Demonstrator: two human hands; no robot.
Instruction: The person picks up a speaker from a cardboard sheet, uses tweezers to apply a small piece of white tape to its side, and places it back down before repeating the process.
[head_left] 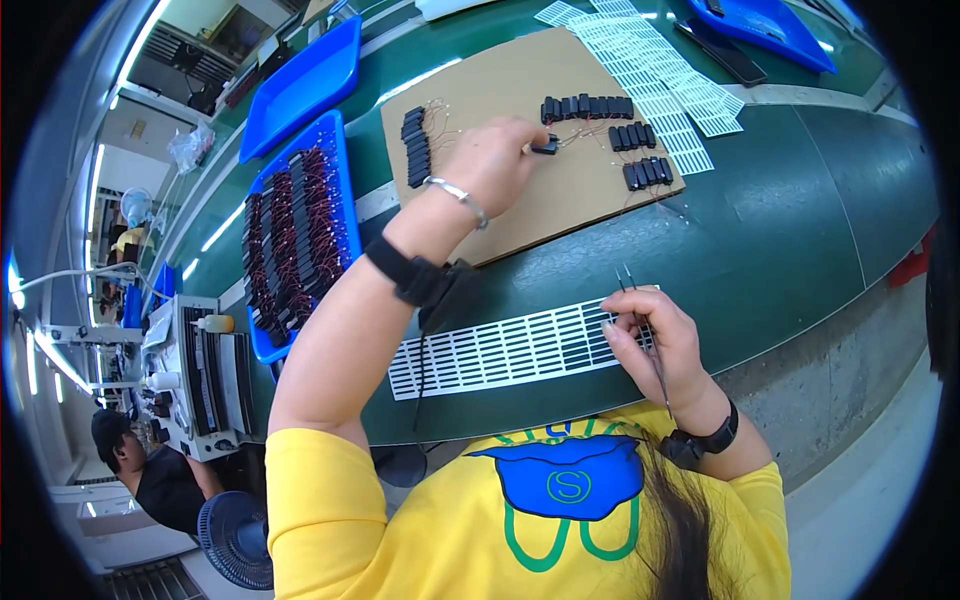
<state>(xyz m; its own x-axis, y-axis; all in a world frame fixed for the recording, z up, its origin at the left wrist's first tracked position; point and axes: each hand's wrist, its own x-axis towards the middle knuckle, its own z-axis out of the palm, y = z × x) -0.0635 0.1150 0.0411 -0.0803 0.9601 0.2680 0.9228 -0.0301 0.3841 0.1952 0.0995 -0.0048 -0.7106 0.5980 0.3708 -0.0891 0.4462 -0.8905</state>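
Bench [800,215]: green top, carries everything in reach.
Cardboard [510,85]: brown, flat, ahead of me.
Blue tray [347,200]: left of the cardboard, full of wired black pieces.
White sheet [480,357]: barred, near the bench's front edge.
Left grip [490,165]: pinched narrow on one black part, over the cardboard.
Right grip [660,345]: closed round tweezers [655,362], above the sheet's right end; tips apart, touching nothing I can see.
Left row [415,150]: black pieces side by side, wires toward the middle.
Top right row [588,108]: similar, two shorter groups nearer me.
Black part [546,147]: at my left fingertips, just below that row. My judgement: handle by the body, keep it square, spare the thin wires.
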